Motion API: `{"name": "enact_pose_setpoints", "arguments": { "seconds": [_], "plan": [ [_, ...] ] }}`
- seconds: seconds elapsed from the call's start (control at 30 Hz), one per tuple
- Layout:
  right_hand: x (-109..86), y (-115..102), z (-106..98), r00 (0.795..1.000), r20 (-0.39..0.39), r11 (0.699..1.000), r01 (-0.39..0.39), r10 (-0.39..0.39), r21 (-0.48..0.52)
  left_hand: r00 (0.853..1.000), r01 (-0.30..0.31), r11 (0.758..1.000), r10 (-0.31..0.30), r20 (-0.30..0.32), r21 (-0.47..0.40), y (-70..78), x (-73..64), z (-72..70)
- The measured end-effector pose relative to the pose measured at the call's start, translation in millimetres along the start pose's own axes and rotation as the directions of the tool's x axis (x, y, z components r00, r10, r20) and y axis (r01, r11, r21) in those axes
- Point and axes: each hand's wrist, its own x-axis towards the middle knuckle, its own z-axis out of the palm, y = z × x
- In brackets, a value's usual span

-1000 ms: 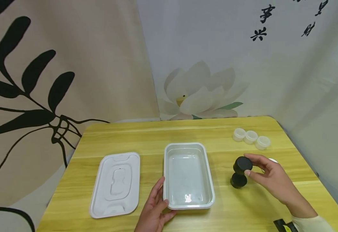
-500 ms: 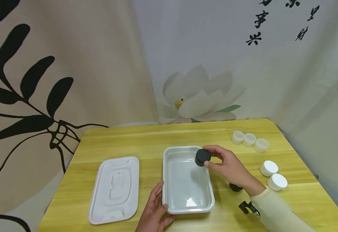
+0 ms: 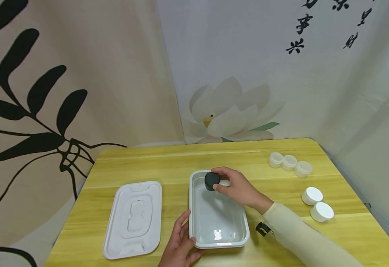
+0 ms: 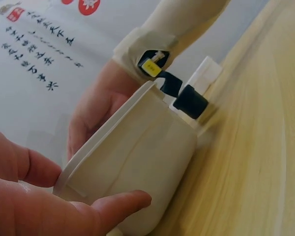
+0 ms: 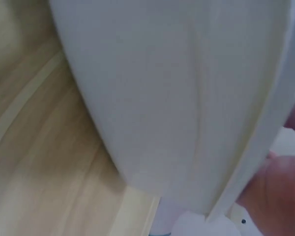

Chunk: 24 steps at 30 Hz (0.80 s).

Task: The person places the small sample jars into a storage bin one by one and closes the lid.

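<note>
In the head view my right hand (image 3: 236, 187) pinches a small black round jar-like cylinder (image 3: 211, 180) between thumb and fingers. It hangs over the far end of a white rectangular plastic box (image 3: 222, 245). My left hand (image 3: 180, 243) rests at the box's near left corner, fingers along the wall and thumb at the rim. The left wrist view has these fingers (image 4: 120, 206) against the outer wall. A second black cylinder (image 4: 191, 102) stands on the table past the box; my right sleeve hides it in the head view. The box's side fills most of the right wrist view.
A white lid (image 3: 132, 220) lies flat left of the box. To the right stand two white round jars (image 3: 322, 212), with three translucent small cups (image 3: 289, 162) behind them. A patterned curtain (image 3: 234, 55) hangs behind the wooden table (image 3: 168, 157).
My right hand has carried the black cylinder leftward from the spot by the other black one to over the box's far end. My left hand has stayed at the box's corner.
</note>
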Motion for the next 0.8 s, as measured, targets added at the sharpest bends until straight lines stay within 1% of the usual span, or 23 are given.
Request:
{"name": "enact_pose_setpoints", "arguments": {
  "seconds": [0.1, 0.17, 0.4, 0.6, 0.73, 0.8],
  "plan": [
    [5.8, -1, 5, 1.000, 0.017, 1.000, -0.004, 0.004, -0.019, 1.000, -0.006, 1.000, 0.006, 0.006, -0.007, -0.6, 0.5, 0.1],
    [9.0, -2, 9, 1.000, 0.023, 1.000, -0.015, 0.015, -0.012, 1.000, -0.005, 1.000, 0.005, 0.012, -0.009, -1.1, 0.9, -0.3],
    [16.9, -2, 19, 0.999, 0.014, 0.999, -0.050, 0.050, -0.005, 1.000, 0.005, 1.000, -0.005, 0.021, 0.009, -0.8, 2.4, -1.8],
    [22.8, 1, 29, 0.998, -0.017, 0.997, -0.066, 0.065, -0.051, 1.000, 0.028, 1.000, -0.028, 0.009, 0.006, 0.9, 2.4, -0.4],
    [24.0, 3, 34, 0.996, -0.056, 0.993, -0.077, 0.072, -0.092, 1.000, 0.022, 1.000, -0.022, 0.017, 0.004, 0.9, 1.9, -2.2],
    [24.1, 4, 36, 0.995, -0.060, 0.992, -0.083, 0.077, -0.098, 1.000, 0.015, 1.000, -0.015, 0.022, 0.002, 1.3, 1.9, -3.9]
  ]
}}
